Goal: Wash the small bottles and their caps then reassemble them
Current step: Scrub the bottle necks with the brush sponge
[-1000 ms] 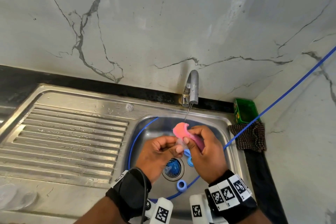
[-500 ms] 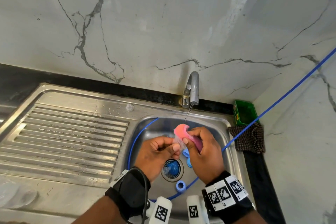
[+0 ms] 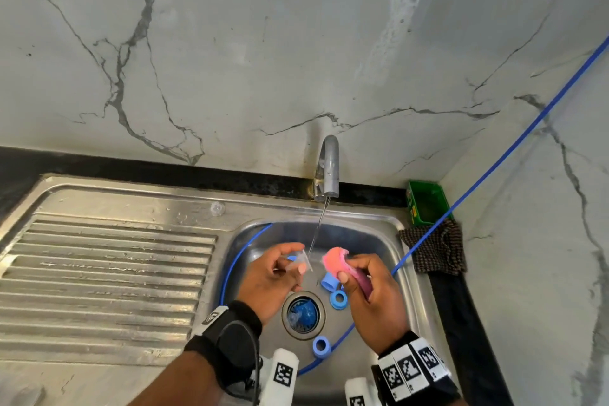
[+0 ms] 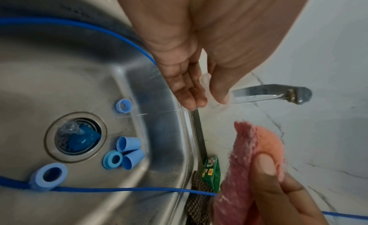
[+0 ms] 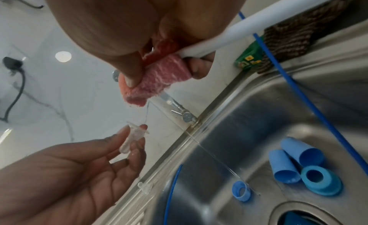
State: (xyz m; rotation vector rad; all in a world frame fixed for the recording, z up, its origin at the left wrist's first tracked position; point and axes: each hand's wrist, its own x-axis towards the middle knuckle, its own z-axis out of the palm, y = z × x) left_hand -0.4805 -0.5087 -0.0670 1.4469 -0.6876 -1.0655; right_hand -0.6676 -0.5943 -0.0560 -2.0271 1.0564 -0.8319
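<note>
Washing stage, apparently early. Left hand (image 5: pixel 83 170) pinches one clear small bottle (image 5: pixel 133 139) under the tap stream (image 3: pixel 317 227); right hand (image 3: pixel 375 300) grips the pink sponge (image 3: pixel 336 260). Blue caps (image 5: pixel 298 165) lie loose in the sink (image 3: pixel 379 231); reassembly not started.

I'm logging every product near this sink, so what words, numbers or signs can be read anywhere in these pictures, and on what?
"50/": on a yellow patch of the green packet at the sink's corner, left wrist view.
Brand lettering above it on the packet: too blurred to read.
Logo on the left wrist strap: too small to read.
Black-and-white square marker patterns on the right wrist band: codes, not text.
</note>
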